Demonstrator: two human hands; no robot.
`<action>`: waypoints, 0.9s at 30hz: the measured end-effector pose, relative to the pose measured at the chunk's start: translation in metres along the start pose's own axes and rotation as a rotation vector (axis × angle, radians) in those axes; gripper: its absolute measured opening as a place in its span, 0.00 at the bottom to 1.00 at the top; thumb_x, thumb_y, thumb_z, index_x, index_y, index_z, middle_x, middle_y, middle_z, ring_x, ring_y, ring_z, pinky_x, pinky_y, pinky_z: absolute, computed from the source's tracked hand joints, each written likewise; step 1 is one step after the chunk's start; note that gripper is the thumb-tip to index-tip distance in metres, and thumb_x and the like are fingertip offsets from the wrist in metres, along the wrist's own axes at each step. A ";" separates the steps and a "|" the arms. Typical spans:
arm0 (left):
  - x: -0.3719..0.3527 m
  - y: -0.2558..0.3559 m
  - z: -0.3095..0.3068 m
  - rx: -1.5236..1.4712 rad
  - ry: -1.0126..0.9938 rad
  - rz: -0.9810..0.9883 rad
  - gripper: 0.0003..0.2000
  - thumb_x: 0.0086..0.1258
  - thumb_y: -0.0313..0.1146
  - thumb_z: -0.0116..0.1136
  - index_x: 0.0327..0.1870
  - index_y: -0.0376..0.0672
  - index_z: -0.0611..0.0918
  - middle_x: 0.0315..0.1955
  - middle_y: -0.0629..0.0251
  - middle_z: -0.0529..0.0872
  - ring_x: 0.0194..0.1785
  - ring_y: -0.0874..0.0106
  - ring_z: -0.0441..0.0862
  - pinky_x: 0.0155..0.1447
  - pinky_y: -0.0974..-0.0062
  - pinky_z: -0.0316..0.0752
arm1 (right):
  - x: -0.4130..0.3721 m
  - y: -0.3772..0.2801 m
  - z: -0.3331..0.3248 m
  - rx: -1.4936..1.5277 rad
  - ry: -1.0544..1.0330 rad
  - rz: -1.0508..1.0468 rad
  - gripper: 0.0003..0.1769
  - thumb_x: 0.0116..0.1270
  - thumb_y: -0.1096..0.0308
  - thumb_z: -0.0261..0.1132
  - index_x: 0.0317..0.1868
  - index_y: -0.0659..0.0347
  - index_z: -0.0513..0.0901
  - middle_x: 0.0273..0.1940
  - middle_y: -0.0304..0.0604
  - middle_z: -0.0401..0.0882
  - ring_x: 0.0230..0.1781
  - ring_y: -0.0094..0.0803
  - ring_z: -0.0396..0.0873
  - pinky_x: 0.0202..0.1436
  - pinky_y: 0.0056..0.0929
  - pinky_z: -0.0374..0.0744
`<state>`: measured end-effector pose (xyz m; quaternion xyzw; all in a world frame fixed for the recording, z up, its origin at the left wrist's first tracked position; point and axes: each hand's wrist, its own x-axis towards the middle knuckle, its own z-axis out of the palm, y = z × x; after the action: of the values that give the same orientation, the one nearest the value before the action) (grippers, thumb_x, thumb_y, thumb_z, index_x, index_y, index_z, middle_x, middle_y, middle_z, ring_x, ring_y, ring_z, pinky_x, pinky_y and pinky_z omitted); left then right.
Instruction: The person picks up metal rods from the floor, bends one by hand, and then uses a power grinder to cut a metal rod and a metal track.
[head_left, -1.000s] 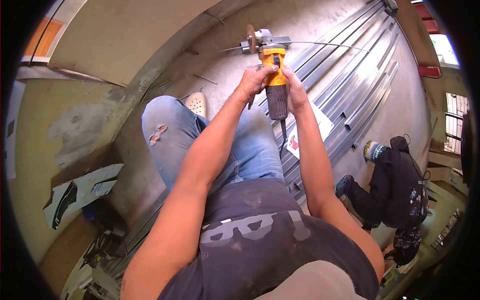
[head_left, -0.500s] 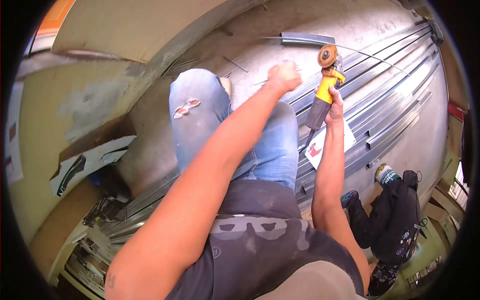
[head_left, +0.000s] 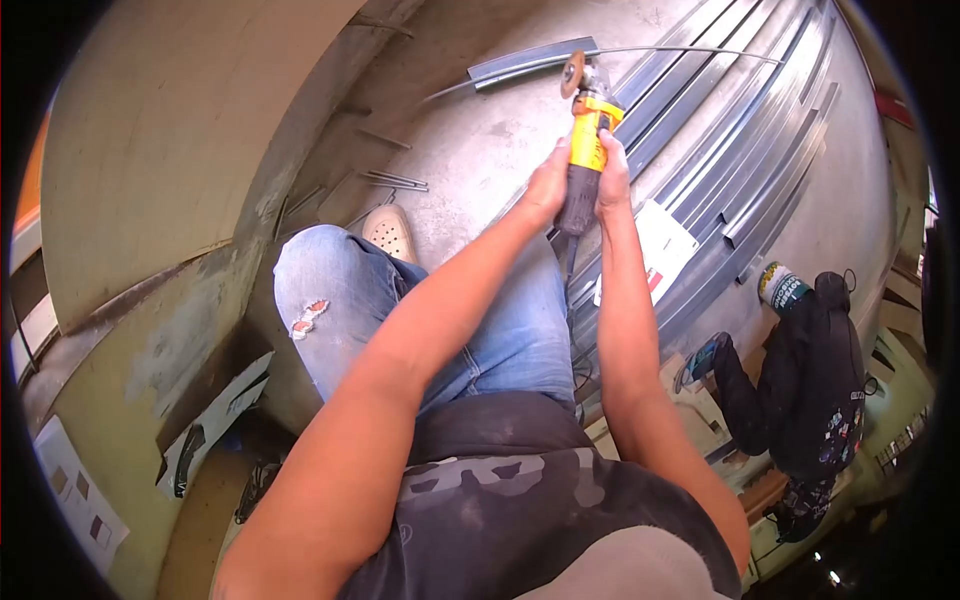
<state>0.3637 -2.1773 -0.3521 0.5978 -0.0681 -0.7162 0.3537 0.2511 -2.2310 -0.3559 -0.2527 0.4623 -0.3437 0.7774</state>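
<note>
A yellow and black angle grinder (head_left: 587, 150) is held out in front of me, its brown disc (head_left: 572, 75) tilted at the far end. My right hand (head_left: 613, 180) grips its right side, the thumb lying along the yellow body. From the other side my left hand (head_left: 546, 187) closes against the body, its fingers partly hidden behind it. Just past the disc, a thin metal rod (head_left: 680, 48) lies across a short metal channel (head_left: 530, 62) and the long strips. In this view the disc overlaps the rod.
Long metal channels (head_left: 690, 90) cover the floor at right, with a white printed sheet (head_left: 662, 245) on them. A paint can (head_left: 782, 287) stands near another person in black (head_left: 805, 370). Short rods (head_left: 398, 181) lie near my clog (head_left: 390, 232); a wall (head_left: 170, 130) rises at left.
My left hand has moved from the air beside the grinder onto its body. The grinder has shifted left and up in view, and its disc has turned more edge-on. My view has swung too.
</note>
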 end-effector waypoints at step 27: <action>-0.038 -0.018 0.007 0.698 0.452 0.427 0.25 0.75 0.45 0.31 0.44 0.32 0.79 0.42 0.39 0.82 0.48 0.45 0.81 0.56 0.52 0.73 | -0.032 0.014 0.046 -0.340 0.197 -0.016 0.21 0.55 0.59 0.76 0.41 0.63 0.79 0.31 0.38 0.80 0.29 0.25 0.78 0.34 0.26 0.77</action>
<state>0.3512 -2.1438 -0.3293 0.7947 -0.3478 -0.4133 0.2767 0.2854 -2.1938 -0.3284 -0.3491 0.5855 -0.2899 0.6718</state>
